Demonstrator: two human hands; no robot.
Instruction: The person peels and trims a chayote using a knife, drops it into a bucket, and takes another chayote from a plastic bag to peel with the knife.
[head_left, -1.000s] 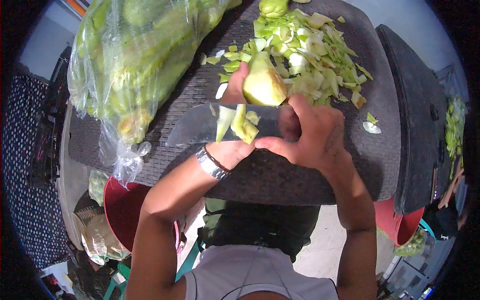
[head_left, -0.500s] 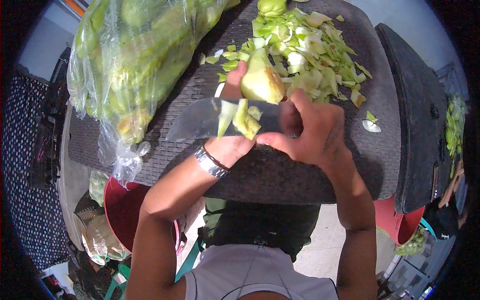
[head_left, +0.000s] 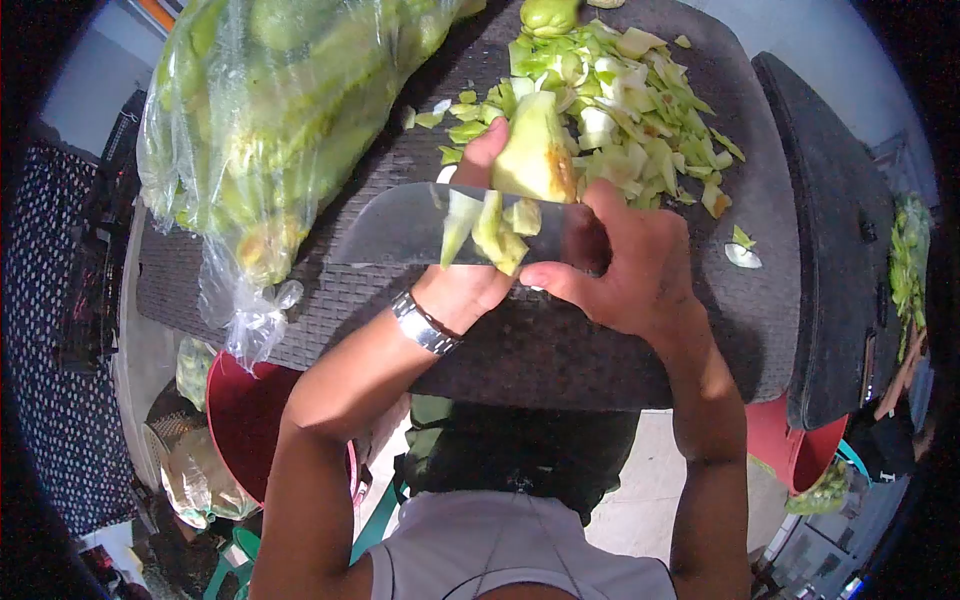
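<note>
My left hand [head_left: 460, 296] is closed round a peeled, pale green chayote [head_left: 533, 152] with a brownish end. Its thumb shows at the chayote's side, while the knife hides most of its fingers. My right hand [head_left: 642, 262] grips the dark handle of a broad-bladed knife [head_left: 395, 228], blade pointing left across my left hand. Several cut slices [head_left: 490, 232] cling to the flat of the blade, close beside the chayote. Beyond my hands, a heap of chayote peelings [head_left: 625, 120] covers part of the woven table [head_left: 560, 350]. An unpeeled chayote [head_left: 549, 14] lies at its far edge.
A knotted clear plastic bag [head_left: 280, 130] full of chayotes takes up the table's left side. Red buckets stand below, one at the left [head_left: 240, 430] and one at the right [head_left: 800, 450]. A black chair back [head_left: 830, 230] rises along the right edge.
The knife has shifted slightly upward against the chayote, and another small piece shows more fully on the blade. The chayote has tilted a little more upright. Both hands keep their grip.
</note>
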